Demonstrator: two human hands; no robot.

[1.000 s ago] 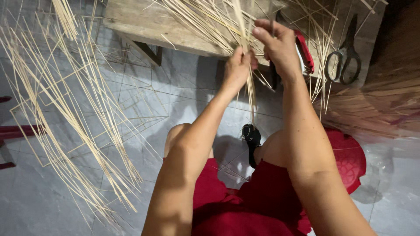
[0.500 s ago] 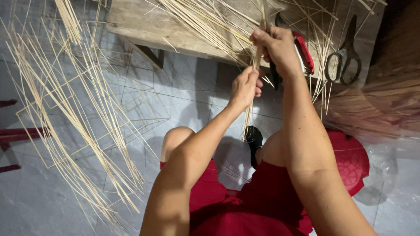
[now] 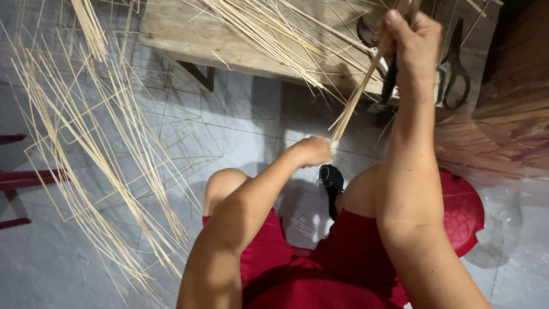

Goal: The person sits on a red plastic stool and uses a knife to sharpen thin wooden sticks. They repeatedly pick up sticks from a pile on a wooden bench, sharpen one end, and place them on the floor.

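Overhead, both fists, left hand (image 3: 311,151) and right hand (image 3: 413,44), pinch thin pale straws (image 3: 353,103).

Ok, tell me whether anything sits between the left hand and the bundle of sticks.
Nothing visible does. The left hand already touches the lower end of the stick bundle, and the right hand grips its top.

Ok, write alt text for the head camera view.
A seated person in red clothing holds a thin bundle of pale sticks, right hand gripping the top and left hand at the lower end. More sticks lie across a wooden bench, scissors at its right end, above a grey tiled floor.
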